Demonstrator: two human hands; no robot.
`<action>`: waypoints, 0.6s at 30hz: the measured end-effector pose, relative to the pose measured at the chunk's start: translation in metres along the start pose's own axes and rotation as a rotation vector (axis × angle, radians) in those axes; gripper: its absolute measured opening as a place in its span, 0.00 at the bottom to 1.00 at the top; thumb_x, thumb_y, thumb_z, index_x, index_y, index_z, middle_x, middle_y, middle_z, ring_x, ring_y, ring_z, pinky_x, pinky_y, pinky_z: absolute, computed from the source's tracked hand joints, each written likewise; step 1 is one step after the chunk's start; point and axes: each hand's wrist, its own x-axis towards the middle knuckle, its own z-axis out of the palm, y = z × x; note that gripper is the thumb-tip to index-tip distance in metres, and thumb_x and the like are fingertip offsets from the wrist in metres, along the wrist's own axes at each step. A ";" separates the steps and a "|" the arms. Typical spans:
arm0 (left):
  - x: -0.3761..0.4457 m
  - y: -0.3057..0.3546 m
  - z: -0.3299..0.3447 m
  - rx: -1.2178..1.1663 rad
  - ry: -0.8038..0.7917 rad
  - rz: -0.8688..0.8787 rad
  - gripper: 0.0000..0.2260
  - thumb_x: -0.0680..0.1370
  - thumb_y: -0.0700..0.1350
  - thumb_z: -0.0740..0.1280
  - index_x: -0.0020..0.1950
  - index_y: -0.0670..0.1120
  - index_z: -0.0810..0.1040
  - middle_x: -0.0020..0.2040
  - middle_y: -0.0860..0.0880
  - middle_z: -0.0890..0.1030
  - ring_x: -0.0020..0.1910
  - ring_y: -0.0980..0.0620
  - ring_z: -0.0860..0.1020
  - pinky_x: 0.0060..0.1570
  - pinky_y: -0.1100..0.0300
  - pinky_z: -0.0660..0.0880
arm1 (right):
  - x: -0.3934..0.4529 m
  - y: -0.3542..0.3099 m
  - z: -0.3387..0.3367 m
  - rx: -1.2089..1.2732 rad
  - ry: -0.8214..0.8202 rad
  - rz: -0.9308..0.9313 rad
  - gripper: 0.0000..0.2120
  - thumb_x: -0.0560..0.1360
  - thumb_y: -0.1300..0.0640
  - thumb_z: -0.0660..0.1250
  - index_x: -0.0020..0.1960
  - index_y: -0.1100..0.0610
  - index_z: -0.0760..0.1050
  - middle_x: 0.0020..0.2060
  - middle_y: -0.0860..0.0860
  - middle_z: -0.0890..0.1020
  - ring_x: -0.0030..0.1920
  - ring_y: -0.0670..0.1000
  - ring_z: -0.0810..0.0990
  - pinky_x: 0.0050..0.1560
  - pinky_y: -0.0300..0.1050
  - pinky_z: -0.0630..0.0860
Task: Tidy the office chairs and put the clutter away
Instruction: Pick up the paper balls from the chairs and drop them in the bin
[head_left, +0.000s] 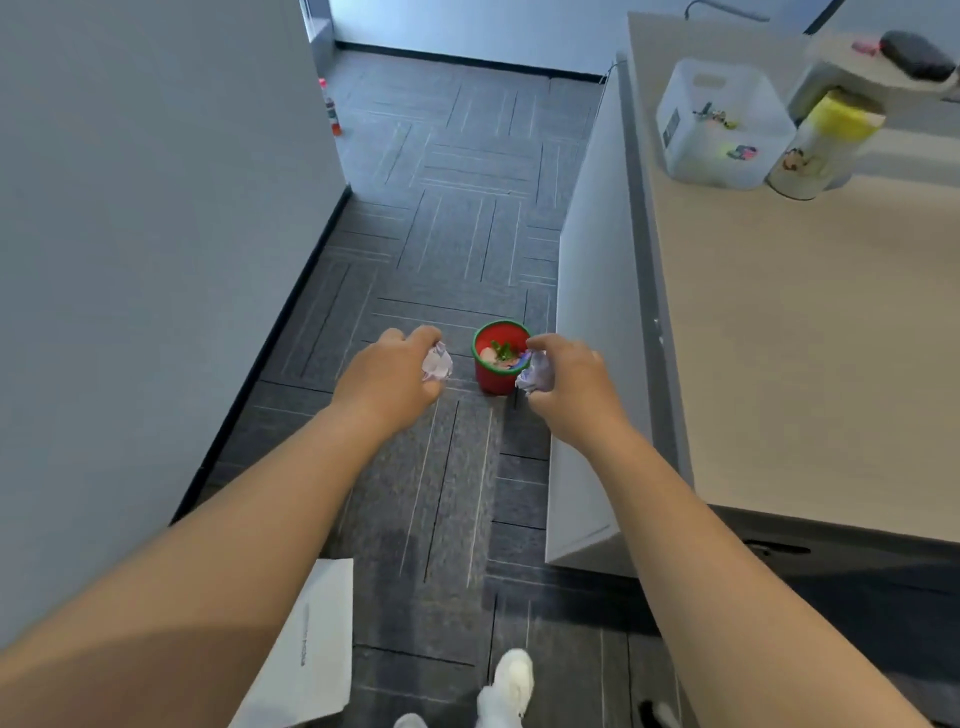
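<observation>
A small red bin (496, 378) with a green rim stands on the dark carpet next to the desk's side panel; bits of rubbish lie inside it. My left hand (395, 371) grips a crumpled ball of pale paper (437, 362) just left of the bin. My right hand (566, 376) grips a second crumpled paper ball (534, 375) at the bin's right edge. Both arms are stretched forward, above the floor.
A grey partition wall (156, 234) runs along the left. The desk (805, 338) on the right carries a white basket (722, 124) and a yellow-lidded canister (821, 150). A bottle (330, 106) stands far back by the wall. White paper (311, 654) lies on the floor near my shoes.
</observation>
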 end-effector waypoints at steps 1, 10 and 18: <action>0.015 -0.001 0.001 -0.003 -0.011 -0.002 0.22 0.77 0.47 0.63 0.70 0.49 0.65 0.62 0.41 0.73 0.57 0.40 0.75 0.55 0.49 0.75 | 0.016 0.001 0.001 0.012 0.001 0.018 0.23 0.73 0.64 0.65 0.66 0.57 0.68 0.62 0.58 0.74 0.62 0.60 0.69 0.61 0.53 0.71; 0.178 0.009 0.021 -0.032 -0.091 -0.097 0.19 0.76 0.46 0.64 0.66 0.44 0.67 0.61 0.41 0.74 0.57 0.41 0.75 0.54 0.50 0.73 | 0.186 0.040 0.011 0.072 -0.039 0.145 0.23 0.70 0.66 0.68 0.63 0.61 0.67 0.61 0.60 0.72 0.62 0.59 0.70 0.60 0.50 0.71; 0.301 0.011 0.060 -0.061 -0.211 -0.118 0.20 0.76 0.45 0.65 0.67 0.44 0.67 0.63 0.40 0.72 0.60 0.39 0.73 0.56 0.50 0.71 | 0.294 0.078 0.037 0.078 -0.078 0.216 0.24 0.71 0.66 0.64 0.67 0.59 0.67 0.62 0.60 0.71 0.63 0.60 0.68 0.63 0.46 0.67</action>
